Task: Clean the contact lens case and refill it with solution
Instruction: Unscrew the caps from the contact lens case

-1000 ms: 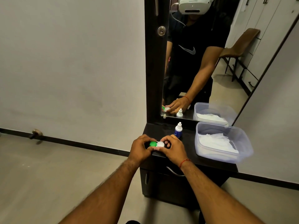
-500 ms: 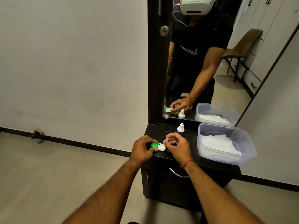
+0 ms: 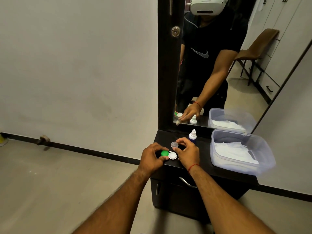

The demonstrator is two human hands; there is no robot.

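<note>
Lens case (image 3: 169,155) sits on the dark cabinet top (image 3: 163,137), lower centre of the frame, with the left hand (image 3: 152,157) gripping its green-capped end. The right hand (image 3: 187,153) pinches the loose clear cap (image 3: 174,144) (thumb and forefinger) just above the open white well. A dropper bottle (image 3: 192,136) stands behind, a tissue tub (image 3: 213,149) at right

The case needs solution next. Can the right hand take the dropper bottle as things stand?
Probably not yet: the right hand pinches the loose cap; the dropper bottle stands unblocked just behind it.
</note>
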